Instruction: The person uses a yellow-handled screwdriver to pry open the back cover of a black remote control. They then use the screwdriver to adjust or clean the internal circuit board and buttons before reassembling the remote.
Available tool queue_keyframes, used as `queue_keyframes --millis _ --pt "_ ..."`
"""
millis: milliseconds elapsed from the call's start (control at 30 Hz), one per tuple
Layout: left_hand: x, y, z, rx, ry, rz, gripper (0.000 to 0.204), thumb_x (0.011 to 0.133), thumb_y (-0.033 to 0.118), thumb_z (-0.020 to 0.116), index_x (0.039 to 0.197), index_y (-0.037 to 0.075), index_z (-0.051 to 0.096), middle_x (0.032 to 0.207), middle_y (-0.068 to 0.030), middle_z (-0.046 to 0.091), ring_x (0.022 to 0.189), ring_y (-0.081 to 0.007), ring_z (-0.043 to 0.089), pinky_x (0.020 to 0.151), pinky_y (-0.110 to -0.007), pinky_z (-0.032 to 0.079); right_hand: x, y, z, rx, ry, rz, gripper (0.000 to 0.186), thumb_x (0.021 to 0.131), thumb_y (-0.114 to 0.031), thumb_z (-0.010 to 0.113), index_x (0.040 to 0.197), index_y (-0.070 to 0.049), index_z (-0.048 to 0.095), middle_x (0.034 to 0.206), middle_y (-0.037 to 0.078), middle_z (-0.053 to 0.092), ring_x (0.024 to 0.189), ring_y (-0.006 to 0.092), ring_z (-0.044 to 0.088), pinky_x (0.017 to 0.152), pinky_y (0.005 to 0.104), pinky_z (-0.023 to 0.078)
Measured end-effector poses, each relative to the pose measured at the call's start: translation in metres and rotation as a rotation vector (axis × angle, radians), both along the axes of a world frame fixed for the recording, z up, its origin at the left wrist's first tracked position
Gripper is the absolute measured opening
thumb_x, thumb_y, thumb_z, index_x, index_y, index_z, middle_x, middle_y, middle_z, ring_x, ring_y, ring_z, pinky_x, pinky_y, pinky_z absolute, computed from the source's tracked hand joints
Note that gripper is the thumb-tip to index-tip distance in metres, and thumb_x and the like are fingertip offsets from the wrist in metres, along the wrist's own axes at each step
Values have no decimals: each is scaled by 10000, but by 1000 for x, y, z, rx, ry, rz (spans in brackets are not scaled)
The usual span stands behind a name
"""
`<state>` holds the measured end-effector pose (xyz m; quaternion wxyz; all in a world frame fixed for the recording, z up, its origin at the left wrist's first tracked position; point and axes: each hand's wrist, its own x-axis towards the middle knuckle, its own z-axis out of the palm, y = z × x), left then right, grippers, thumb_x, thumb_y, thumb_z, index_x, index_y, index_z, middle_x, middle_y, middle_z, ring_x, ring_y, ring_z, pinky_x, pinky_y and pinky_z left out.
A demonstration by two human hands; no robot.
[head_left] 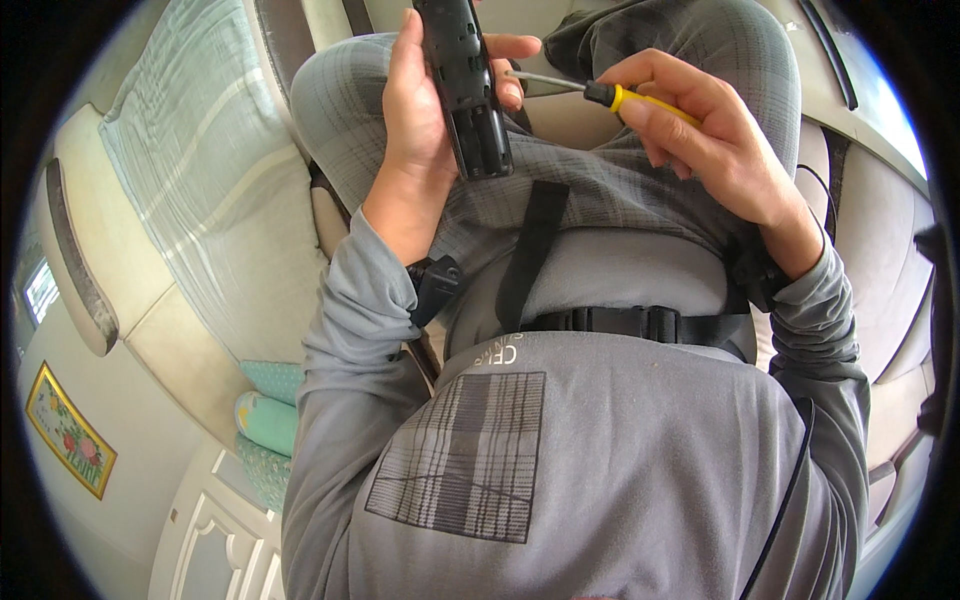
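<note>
My left hand (412, 125) is wrapped round a long black plastic casing (468, 90) with slots and small holes along its face. Its upper end runs out of the picture, and what the casing belongs to cannot be made out. In my right hand (705, 130) is a small screwdriver (600, 94) with a yellow handle, a black collar and a thin metal shaft. The shaft points left, and its tip is close to the fingers of my left hand beside the casing. Whether the tip touches anything is unclear.
My legs in grey checked trousers (345, 95) are bent beneath my hands. On the left is a cream sofa (150, 330) with a pale green cover (215, 150) and teal cushions (268, 420). At the upper right lies a dark strip (830, 55) on a pale surface.
</note>
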<state>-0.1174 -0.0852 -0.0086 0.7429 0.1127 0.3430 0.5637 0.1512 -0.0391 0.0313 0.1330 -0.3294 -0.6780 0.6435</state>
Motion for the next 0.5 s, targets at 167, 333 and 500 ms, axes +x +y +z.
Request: queue_keyframes --millis 167,333,500 --pt "-2 0 -1 47 37 -13 645 1109 583 315 1572 149 433 922 -126 763 630 -165 680 562 -277 555 -4 -3 -5 77 49 57 300 1082 -231 567 1308 -33 583 764 -16 548 592 31 448 544 200 376" --pt "-2 1 -5 60 51 18 660 1110 579 317 1560 113 443 884 -128 753 612 -169 669 569 -284 558 -5 -4 -4 14 34 62 264 1057 -191 566 1267 -32 568 799 -3 552 616 44 467 576 204 397" --pt "0 5 -10 163 87 18 696 1107 586 319 1541 56 449 848 -134 737 605 -181 665 574 -291 563 -5 -3 -5 61 27 95 286 1019 -179 568 1254 -17 560 812 16 555 635 63 495 587 226 409"
